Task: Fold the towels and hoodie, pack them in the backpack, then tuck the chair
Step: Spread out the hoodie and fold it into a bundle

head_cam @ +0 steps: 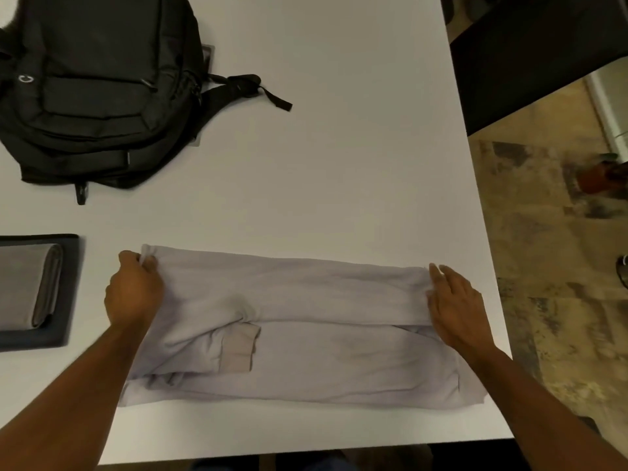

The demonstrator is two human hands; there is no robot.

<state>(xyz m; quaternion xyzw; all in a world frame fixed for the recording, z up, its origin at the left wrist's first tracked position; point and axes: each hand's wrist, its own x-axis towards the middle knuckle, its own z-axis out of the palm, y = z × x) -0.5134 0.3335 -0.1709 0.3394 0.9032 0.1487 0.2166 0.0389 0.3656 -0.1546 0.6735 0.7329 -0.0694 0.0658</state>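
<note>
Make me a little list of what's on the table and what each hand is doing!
table: white table
hoodie: pale hoodie, partly folded, lying flat near the front edge, one cuff showing
left hand: left hand pinches the hoodie's far left corner
right hand: right hand rests on the hoodie's right end, fingers fairly straight
backpack: black backpack lying flat at the far left, looks zipped
towels: folded grey towel stacked on a darker folded towel, at the left edge
packed yet: nothing visibly packed
</note>
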